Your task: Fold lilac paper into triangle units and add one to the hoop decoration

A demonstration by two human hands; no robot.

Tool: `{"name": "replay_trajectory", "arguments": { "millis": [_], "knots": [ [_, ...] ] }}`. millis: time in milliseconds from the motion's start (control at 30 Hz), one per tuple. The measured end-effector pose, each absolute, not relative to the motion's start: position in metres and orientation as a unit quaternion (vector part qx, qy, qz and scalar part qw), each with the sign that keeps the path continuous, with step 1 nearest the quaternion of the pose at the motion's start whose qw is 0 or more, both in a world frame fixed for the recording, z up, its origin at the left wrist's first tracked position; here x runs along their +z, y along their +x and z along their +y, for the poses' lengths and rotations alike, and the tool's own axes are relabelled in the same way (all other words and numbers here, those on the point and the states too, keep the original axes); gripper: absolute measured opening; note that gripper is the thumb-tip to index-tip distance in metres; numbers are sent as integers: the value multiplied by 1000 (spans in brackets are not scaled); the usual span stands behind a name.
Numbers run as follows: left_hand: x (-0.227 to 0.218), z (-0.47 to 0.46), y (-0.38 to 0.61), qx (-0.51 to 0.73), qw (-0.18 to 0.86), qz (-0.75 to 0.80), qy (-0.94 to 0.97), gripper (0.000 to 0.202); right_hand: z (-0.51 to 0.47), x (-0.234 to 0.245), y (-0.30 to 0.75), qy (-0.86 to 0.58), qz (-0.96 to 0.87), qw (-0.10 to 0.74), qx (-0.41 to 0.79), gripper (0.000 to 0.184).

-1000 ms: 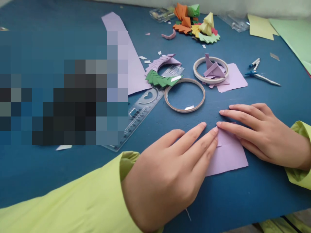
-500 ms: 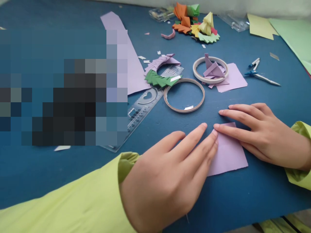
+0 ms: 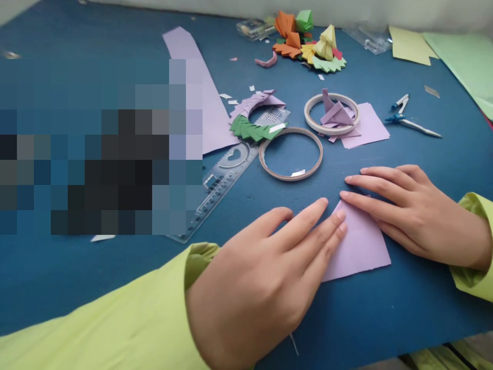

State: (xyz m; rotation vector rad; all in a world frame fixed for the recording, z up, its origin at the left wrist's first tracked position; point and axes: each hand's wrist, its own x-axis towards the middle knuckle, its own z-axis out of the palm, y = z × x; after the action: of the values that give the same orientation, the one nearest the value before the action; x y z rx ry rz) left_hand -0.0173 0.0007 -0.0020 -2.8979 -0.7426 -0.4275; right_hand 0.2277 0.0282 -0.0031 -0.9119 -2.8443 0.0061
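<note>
Purple paper (image 3: 362,246) lies flat on the blue table (image 3: 358,318), between both hands: right of the left hand (image 3: 262,277), left of the right hand (image 3: 419,216). Both touch it, neither clearly nearer; fingers extended, neither hand clamped. Long axis: we can't tell, partly covered. No legible brands; ruler (image 3: 219,182) markings too small for us.

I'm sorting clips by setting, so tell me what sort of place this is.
Likely a craft table, perhaps at home or in a classroom; I can't tell which. The left hand rests on a small purple sheet, near a folded-paper ring and a ruler.
</note>
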Motion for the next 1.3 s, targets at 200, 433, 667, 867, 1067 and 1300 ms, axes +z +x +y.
{"name": "replay_trajectory", "arguments": {
  "millis": [200, 433, 667, 867, 1067, 1300],
  "knots": [
    [2, 1, -21, -121, 44, -251, -959, 34, 29, -3, 229, -301, -951, 76, 3, 40],
    [4, 3, -21, -135, 39, -254, -957, 33, 28, -3, 229, -301, -951, 74, 11, 39],
    [-3, 3, -19, -139, 43, -252, -957, 33, 28, -3, 230, -297, -951, 80, 13, 39],
    [-1, -1, -21, -151, 57, -253, -954, 35, 27, -3, 229, -304, -946, 102, 32, 35],
    [-1, -1, -19, -148, 50, -256, -954, 34, 28, -2, 231, -289, -954, 76, 5, 38],
    [-1, -1, -17, -164, 41, -265, -949, 32, 27, 0, 229, -293, -953, 71, 0, 38]
  ]
}}
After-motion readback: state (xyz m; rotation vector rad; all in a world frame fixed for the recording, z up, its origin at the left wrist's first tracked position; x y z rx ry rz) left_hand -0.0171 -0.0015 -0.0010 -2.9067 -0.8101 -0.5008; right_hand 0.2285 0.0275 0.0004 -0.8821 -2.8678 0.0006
